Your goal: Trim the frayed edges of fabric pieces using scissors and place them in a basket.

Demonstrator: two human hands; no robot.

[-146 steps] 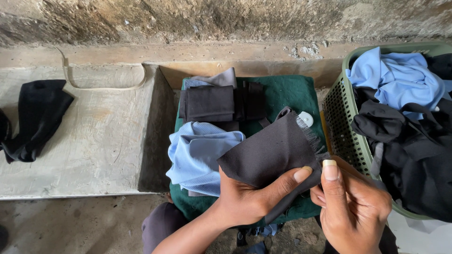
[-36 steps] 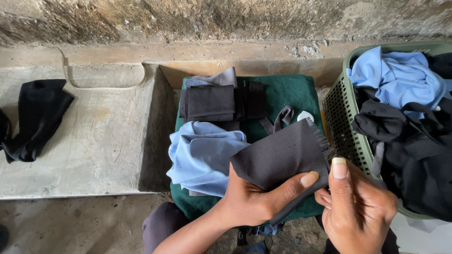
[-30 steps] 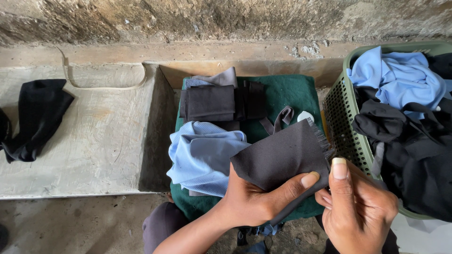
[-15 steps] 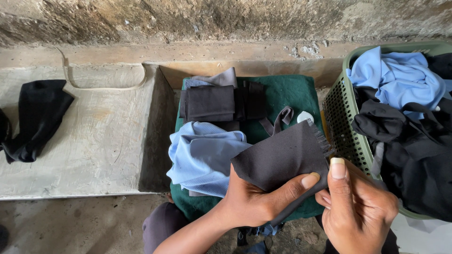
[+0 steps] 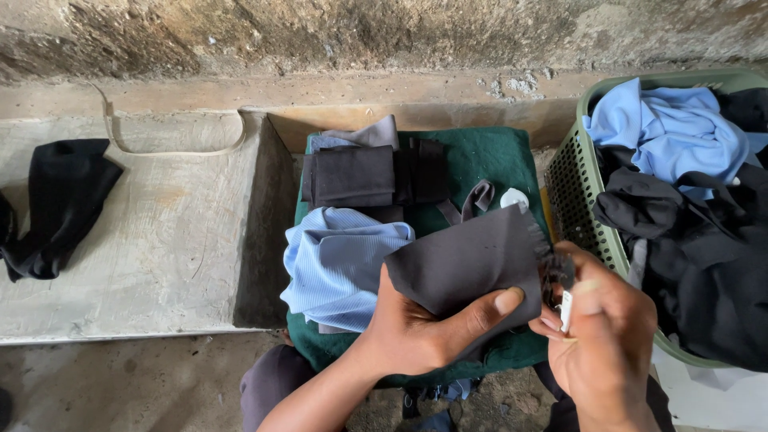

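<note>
I see my left hand point(image 5: 416, 332) gripping the dark grey cloth point(image 5: 468, 260); my right hand point(image 5: 604, 336) fingers point(image 5: 552, 320) pinch its frayed right edge.

- A concrete ledge point(image 5: 160, 240) runs across the far side below a rough stone wall, with a stepped recess at its middle.
- On the ledge's far left lies a crumpled black garment point(image 5: 56, 204).
- In the recess sits a green cloth point(image 5: 488, 156), spread flat as a pad.
- On the green cloth, at the far side, rests a stack of folded dark clothes point(image 5: 372, 172); nearer, a folded light blue shirt point(image 5: 340, 264).
- To the right stands a green plastic basket point(image 5: 580, 192) heaped with blue and black clothing.
</note>
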